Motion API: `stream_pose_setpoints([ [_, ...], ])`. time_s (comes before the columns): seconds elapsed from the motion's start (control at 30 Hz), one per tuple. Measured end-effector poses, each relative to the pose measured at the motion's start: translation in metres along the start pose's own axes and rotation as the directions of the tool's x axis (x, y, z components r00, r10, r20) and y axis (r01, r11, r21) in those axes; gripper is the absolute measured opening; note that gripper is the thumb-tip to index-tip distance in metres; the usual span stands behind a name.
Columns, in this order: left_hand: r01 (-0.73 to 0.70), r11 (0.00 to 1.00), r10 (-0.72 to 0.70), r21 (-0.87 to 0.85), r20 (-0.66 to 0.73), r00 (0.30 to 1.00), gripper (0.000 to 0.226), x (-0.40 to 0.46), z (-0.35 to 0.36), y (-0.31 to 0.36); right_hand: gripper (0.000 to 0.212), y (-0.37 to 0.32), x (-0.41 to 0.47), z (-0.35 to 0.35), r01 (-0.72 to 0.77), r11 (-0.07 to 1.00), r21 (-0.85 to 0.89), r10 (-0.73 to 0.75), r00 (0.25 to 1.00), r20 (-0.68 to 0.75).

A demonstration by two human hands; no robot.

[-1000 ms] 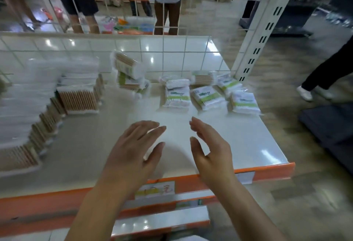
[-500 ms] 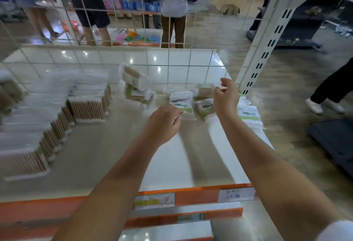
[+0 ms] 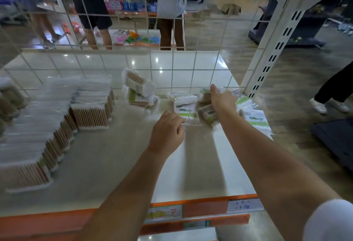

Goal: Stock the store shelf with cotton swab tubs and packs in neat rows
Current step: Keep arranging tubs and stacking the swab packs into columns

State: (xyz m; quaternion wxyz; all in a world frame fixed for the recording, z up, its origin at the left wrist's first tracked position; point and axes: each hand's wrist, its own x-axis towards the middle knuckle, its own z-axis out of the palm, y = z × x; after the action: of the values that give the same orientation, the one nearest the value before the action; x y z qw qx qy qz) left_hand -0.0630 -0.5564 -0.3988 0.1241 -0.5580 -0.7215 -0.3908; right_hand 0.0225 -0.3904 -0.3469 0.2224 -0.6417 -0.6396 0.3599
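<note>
Several green-and-white cotton swab packs lie loose at the back right of the white shelf. My left hand has its fingers curled and pinches the near edge of the middle pack. Farther back, my right hand reaches over the blurred packs and grips one by the wire grid; its fingers are partly hidden. Clear tubs of wooden swabs stand in stepped rows on the left. Two more tubs lean stacked near the back middle.
A wire grid closes the shelf's back, and a white slotted upright stands at the right rear. The orange front rail carries price labels. People stand in the aisle beyond the grid and at the right.
Both hands went from hovering open near the front edge to the packs at the back right. My left hand curled at a pack; my right hand reached farther back.
</note>
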Motion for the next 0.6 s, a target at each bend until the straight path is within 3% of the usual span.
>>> stream_pose_setpoints([
  [0.17, 0.013, 1.000, -0.013, -0.018, 0.003, 1.000, 0.033, 0.001, -0.001, 0.000, 0.082, 0.003, -0.002, 0.003, 0.014, 0.999, 0.052, -0.016, 0.999, 0.040],
  [0.53, 0.031, 1.000, -0.031, 0.002, 0.022, 0.999, 0.033, 0.000, -0.002, 0.001, 0.042, 0.010, -0.011, -0.001, 0.084, 0.953, 0.291, -0.093, 0.996, 0.017],
  [0.6, 0.032, 0.999, -0.033, 0.021, 0.030, 0.999, 0.034, -0.001, -0.002, 0.001, 0.044, 0.012, -0.012, -0.003, 0.116, 0.939, 0.323, -0.124, 0.992, 0.006],
])
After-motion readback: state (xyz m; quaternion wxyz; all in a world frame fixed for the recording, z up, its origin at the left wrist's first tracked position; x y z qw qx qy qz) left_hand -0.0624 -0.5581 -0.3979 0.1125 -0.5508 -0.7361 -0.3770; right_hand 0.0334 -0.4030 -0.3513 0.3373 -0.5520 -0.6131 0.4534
